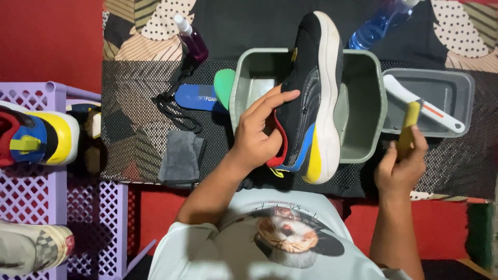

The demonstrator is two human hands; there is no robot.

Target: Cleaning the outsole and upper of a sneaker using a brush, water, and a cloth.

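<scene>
A grey basin [363, 103] sits on the mat [135, 103]. Above it, a black shoe [311, 93] is gripped by the left hand [257, 137], fingers [275, 98] spread along its side. The right hand [399, 166] curls around a yellow brush [409, 127] beside a small tray [456, 88].

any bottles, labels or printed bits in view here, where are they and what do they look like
Small spray bottle: top left of the mat, purple, white nozzle.
Big bottle: top, behind the basin, clear blue.
Insole: left of the basin, blue, white printed lettering.
Shirt print: on the person's chest, round animal picture on white.
Left hand holds the shoe; right hand holds a yellow brush.
</scene>
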